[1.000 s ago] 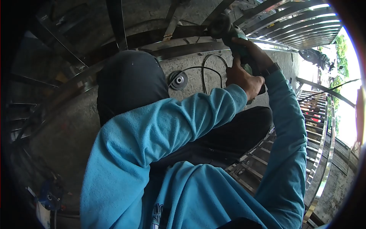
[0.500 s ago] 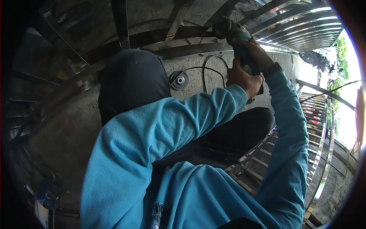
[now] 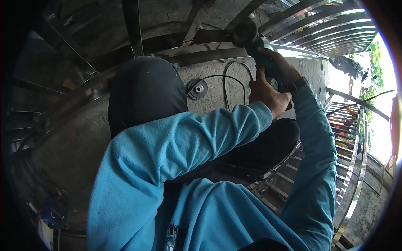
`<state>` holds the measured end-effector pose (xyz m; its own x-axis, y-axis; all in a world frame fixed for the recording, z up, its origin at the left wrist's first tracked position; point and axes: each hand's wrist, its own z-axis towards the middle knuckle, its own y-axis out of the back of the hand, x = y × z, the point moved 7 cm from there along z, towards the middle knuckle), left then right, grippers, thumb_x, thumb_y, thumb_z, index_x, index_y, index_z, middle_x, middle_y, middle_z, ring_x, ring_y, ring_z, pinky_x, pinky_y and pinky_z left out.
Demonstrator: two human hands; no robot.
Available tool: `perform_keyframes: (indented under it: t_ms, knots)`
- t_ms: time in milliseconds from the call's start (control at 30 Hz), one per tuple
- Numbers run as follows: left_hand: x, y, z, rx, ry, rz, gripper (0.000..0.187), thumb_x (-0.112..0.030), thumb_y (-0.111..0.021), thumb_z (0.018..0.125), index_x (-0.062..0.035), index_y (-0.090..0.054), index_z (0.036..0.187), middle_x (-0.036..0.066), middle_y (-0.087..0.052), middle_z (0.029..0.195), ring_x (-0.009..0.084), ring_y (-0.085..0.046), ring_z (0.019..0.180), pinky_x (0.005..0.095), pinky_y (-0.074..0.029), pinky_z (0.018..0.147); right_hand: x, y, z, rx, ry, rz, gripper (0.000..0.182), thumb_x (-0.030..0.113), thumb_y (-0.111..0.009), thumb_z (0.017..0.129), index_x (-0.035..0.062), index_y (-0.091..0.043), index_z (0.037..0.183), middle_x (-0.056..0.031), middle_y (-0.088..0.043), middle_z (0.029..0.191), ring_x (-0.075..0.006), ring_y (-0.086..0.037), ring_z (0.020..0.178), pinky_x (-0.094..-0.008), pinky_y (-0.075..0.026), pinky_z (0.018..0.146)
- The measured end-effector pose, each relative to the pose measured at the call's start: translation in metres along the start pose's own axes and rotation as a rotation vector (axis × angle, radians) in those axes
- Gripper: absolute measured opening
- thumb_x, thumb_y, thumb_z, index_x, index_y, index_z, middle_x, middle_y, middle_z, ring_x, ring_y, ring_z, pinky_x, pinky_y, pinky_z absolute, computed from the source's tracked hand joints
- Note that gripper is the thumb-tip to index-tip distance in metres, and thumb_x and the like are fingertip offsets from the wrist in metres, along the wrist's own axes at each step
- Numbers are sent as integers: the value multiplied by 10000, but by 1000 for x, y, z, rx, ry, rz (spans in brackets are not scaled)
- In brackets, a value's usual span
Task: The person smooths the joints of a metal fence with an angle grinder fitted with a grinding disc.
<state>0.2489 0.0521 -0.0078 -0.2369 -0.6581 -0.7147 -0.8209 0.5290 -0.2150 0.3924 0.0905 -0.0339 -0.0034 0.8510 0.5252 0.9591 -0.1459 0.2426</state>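
Steadying the power tool (image 3: pixel 264 58) is best done with both hands. The right hand (image 3: pixel 286 70) is wrapped around the body just behind the head; the left hand (image 3: pixel 270 95) is closed around the rear part, though some of its fingers are hidden. The tool is held at the far right, its round disc end (image 3: pixel 244 32) near the curved metal bar (image 3: pixel 209 56); contact cannot be confirmed. Wrists should be held firm and pressure applied evenly. Clearance should be given to the black cable (image 3: pixel 225 90) and loose discs (image 3: pixel 197 89) on the floor (image 3: pixel 212 101).
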Motion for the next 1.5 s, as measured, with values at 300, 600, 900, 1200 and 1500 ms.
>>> perform_keyframes:
  t_ms: [300,600,900,1200,1500]
  knots:
    - [4,5,7,-13,-30,-55,1066,-229,-895,686,-17,-263,1519,213,-540,1383,311,-564,1276,359,-423,1142,14,-12,-10,26,125,28,537,339,-785,864,9,-572,1230,-57,-650,936,-142,-648,759,-287,-562,656]
    - [29,-5,-11,161,-60,128,984,-266,-933,637,23,-405,1416,206,-593,1324,329,-583,1255,369,-447,1114,-40,7,-38,-131,276,139,552,287,-786,880,38,-551,1313,-62,-641,1031,-129,-631,794,-280,-553,686]
    - [28,-25,-5,224,-446,448,926,-276,-912,625,54,-464,1364,247,-640,1213,377,-638,1140,397,-487,1035,-83,30,-54,-176,369,602,447,270,-737,908,51,-552,1251,-43,-620,940,-142,-635,706,-295,-568,602]
    - [36,-30,-6,235,-564,437,1016,-340,-937,675,81,-401,1429,205,-616,1239,285,-616,1163,368,-478,1026,-78,27,-53,-164,482,541,307,219,-783,849,38,-642,1054,-18,-629,869,-109,-606,709,-266,-518,645]
    - [50,-25,-4,303,-410,315,1118,-405,-897,738,148,-260,1471,247,-548,1272,296,-597,1171,393,-483,1027,-87,13,-29,-103,440,481,676,303,-826,820,-7,-475,1309,-90,-610,1065,-161,-635,924,-306,-554,799]
